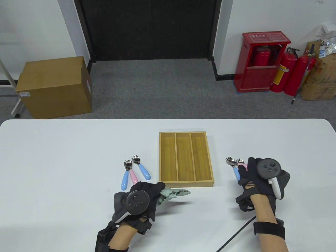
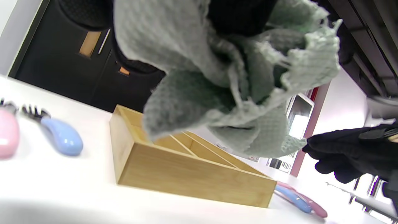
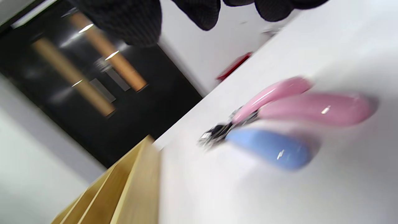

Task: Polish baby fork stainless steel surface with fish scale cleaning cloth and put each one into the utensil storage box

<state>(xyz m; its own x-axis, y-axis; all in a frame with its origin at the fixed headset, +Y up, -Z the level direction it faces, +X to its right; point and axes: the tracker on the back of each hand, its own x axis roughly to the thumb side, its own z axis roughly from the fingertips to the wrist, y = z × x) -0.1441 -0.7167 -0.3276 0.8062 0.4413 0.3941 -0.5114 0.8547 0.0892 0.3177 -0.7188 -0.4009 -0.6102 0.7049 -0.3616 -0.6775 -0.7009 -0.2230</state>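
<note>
An empty three-slot wooden storage box (image 1: pixel 185 158) (image 2: pixel 192 174) (image 3: pixel 124 186) stands mid-table. My left hand (image 1: pixel 158 190) grips a crumpled green cleaning cloth (image 1: pixel 173 194) (image 2: pixel 217 77) just off the box's near left corner. Left of the box lie three baby forks (image 1: pixel 133 175) with blue and pink handles; the blue one (image 2: pixel 62 137) shows in the left wrist view. Right of the box is another group of forks (image 1: pixel 231 160): two pink handles (image 3: pixel 317 109) and a blue one (image 3: pixel 270 147). My right hand (image 1: pixel 245 170) hovers over their handles, fingers (image 3: pixel 130 18) above them, holding nothing.
A black cable (image 1: pixel 236 236) trails from my right wrist toward the near edge of the white table (image 1: pixel 52 157). Beyond the table's far edge a cardboard box (image 1: pixel 55 86) and red fire extinguishers (image 1: pixel 286 73) stand on the floor.
</note>
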